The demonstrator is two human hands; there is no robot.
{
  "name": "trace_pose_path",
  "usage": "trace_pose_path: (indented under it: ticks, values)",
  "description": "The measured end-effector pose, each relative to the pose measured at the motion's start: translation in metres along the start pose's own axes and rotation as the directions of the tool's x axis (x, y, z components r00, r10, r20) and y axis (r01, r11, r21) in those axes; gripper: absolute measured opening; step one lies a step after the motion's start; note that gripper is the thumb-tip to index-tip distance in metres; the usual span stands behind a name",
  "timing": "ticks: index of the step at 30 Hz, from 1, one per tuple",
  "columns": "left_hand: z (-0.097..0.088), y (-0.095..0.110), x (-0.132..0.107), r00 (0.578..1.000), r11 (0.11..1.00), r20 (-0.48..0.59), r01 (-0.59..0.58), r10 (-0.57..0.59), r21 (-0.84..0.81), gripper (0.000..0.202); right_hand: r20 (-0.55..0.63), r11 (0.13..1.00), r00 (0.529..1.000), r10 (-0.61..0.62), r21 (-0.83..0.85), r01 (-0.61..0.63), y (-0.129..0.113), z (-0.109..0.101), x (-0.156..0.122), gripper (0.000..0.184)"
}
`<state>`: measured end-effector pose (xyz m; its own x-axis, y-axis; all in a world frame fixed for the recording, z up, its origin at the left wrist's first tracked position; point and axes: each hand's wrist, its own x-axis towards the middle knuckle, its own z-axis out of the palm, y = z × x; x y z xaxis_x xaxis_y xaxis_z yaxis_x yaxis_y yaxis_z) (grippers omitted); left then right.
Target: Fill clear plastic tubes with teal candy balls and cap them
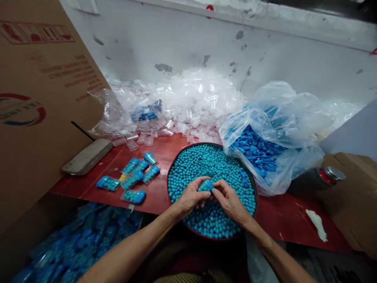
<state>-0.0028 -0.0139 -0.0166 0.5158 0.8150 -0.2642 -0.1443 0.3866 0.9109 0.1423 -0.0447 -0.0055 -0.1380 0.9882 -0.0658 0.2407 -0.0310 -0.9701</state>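
Note:
Over a round tub (257, 192) of turquoise balls (197, 161), my left hand (190, 196) grips a small clear plastic container (205, 186) with a blue cap and turquoise balls inside. The thumb and fingers of my right hand (231, 200) are closed at the container's right end, by the blue cap. Part of the container is hidden behind my fingers. A blue cap (244, 178) lies on the balls at the tub's right side. Left of the tub, several filled, capped containers (132, 179) lie on the red table (159, 198).
Clear empty containers (203, 98) are heaped along the wall. A plastic bag of blue caps (259, 149) stands at the right, beside a dark flask (312, 179). Large cardboard box (44, 78) and grey block (88, 156) at left; below, a pile of filled containers (85, 239).

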Motion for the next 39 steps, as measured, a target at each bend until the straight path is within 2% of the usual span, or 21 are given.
trace_pose_path:
  ticks: [3, 5, 8, 10, 12, 14, 17, 19, 21, 25, 30, 34, 37, 39]
  values:
    - [0.000, 0.002, 0.000, 1.000, 0.999, 0.005, -0.028, 0.028, 0.039, 0.048, 0.143, 0.993, 0.986, 0.082, 0.070, -0.093, -0.010, -0.021, 0.003, 0.024]
    - [-0.001, 0.002, 0.000, 0.999, 0.997, 0.026, -0.040, 0.038, 0.073, 0.047, 0.123, 0.984, 0.986, 0.111, 0.129, -0.126, -0.012, -0.030, 0.007, 0.027]
    - [-0.001, 0.001, 0.000, 0.996, 0.990, 0.068, -0.058, 0.049, 0.130, 0.043, -0.080, 0.989, 0.992, 0.102, 0.116, -0.092, -0.008, -0.030, 0.014, 0.034]
    - [0.000, 0.000, 0.000, 0.997, 0.985, 0.064, -0.058, 0.049, 0.160, 0.042, -0.230, 0.998, 0.972, 0.055, 0.026, -0.051, -0.005, -0.023, 0.015, 0.034]
    - [0.001, -0.002, -0.001, 0.997, 0.983, 0.042, -0.065, 0.059, 0.172, 0.046, -0.291, 0.995, 0.956, -0.029, -0.105, -0.001, -0.002, -0.013, 0.013, 0.034]
    - [0.002, -0.002, -0.002, 0.993, 0.979, 0.008, -0.117, 0.117, 0.166, 0.049, -0.244, 0.963, 0.959, -0.142, -0.258, 0.077, -0.001, -0.003, 0.008, 0.038]
    - [0.002, 0.000, -0.002, 0.979, 0.974, -0.049, -0.192, 0.199, 0.121, 0.050, -0.069, 0.877, 0.966, -0.249, -0.438, 0.195, 0.002, 0.009, 0.000, 0.058]
    - [0.001, 0.002, -0.003, 0.981, 0.979, -0.032, -0.187, 0.190, 0.081, 0.051, 0.001, 0.828, 0.961, -0.277, -0.508, 0.239, 0.006, 0.013, -0.003, 0.079]
    - [0.001, 0.004, -0.003, 0.983, 0.982, 0.017, -0.181, 0.180, 0.062, 0.051, -0.005, 0.788, 0.954, -0.300, -0.565, 0.245, 0.008, 0.015, -0.004, 0.089]
    - [0.005, 0.006, -0.005, 0.984, 0.984, 0.052, -0.171, 0.168, 0.055, 0.051, -0.013, 0.749, 0.942, -0.336, -0.609, 0.259, 0.002, 0.014, -0.004, 0.076]
    - [0.013, 0.005, -0.005, 0.985, 0.985, -0.046, -0.161, 0.164, 0.062, 0.037, 0.011, 0.746, 0.915, -0.403, -0.575, 0.335, -0.009, 0.014, -0.003, 0.060]
    - [0.018, 0.002, -0.006, 0.976, 0.980, -0.149, -0.142, 0.162, 0.136, 0.028, 0.028, 0.715, 0.906, -0.423, -0.603, 0.352, -0.003, 0.017, -0.003, 0.062]
    - [0.018, 0.006, -0.010, 0.971, 0.954, -0.140, -0.157, 0.196, 0.254, 0.019, -0.018, 0.706, 0.908, -0.419, -0.635, 0.313, 0.004, 0.027, -0.007, 0.066]
    - [0.013, 0.011, -0.017, 0.966, 0.918, -0.125, -0.167, 0.225, 0.360, 0.016, 0.006, 0.683, 0.921, -0.389, -0.669, 0.293, 0.004, 0.034, -0.012, 0.072]
